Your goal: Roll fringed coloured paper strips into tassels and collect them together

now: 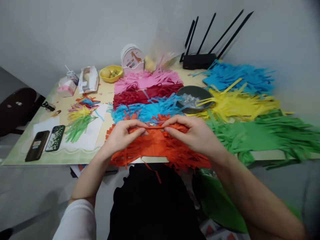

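Note:
My left hand (122,135) and my right hand (193,133) face each other near the table's front edge. Each pinches, between thumb and fingertips, one end of a narrow folded or rolled orange paper strip (155,127). Beneath them lies a pile of orange fringed paper (152,145), its cut strips spreading left and right and hanging over the edge. Just behind it are stacks of blue fringed paper (147,111), dark red fringed paper (150,95) and pink fringed paper (152,80). The fingertips partly hide the strip's ends.
Right of centre sits a dark bowl (183,91) with clear pieces. Yellow (247,105) and green fringed paper (262,133) lie rightward, near a black router (200,61). At left are two phones (37,145), a multicoloured tassel (81,116) and a yellow fruit bowl (111,79).

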Demonstrator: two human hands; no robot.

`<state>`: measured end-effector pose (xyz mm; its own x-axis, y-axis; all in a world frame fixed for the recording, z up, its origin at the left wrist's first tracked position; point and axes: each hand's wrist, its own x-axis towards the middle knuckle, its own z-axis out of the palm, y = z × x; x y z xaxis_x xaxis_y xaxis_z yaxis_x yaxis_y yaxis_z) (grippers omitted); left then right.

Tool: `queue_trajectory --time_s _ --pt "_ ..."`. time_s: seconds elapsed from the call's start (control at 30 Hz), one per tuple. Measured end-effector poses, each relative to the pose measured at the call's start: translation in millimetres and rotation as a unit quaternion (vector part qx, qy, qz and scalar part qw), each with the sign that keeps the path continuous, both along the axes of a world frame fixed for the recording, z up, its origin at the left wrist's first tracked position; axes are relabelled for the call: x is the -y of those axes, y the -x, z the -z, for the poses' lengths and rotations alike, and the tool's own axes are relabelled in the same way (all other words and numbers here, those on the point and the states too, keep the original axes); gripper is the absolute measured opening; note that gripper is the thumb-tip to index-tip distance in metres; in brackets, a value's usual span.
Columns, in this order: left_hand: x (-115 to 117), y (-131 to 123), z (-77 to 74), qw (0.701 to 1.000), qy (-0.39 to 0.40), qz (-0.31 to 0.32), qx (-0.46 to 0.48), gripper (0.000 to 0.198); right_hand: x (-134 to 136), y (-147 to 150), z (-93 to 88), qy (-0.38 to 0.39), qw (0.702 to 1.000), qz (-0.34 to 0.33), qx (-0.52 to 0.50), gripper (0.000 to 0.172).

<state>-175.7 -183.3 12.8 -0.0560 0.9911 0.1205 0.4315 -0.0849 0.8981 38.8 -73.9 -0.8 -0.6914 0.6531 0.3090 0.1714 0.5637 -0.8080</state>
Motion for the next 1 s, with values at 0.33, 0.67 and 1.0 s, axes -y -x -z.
queue_trajectory --time_s 0.33,0.67,1.0 --pt "-1.3 0.1 16.5 0.969 -0.01 0.0 0.247 0.018 3.9 8.9 3.7 0.227 0.962 -0.017 -0.151 0.012" --pt "8.3 15.3 -17.8 0.994 0.008 0.021 -0.111 0.019 -6.4 10.5 -2.6 0.108 0.991 -0.061 -0.056 0.019" --pt "-19.2 4.2 -14.1 0.991 0.044 0.07 -0.105 0.024 -15.1 9.4 -14.6 -0.015 0.992 -0.119 0.033 0.028"
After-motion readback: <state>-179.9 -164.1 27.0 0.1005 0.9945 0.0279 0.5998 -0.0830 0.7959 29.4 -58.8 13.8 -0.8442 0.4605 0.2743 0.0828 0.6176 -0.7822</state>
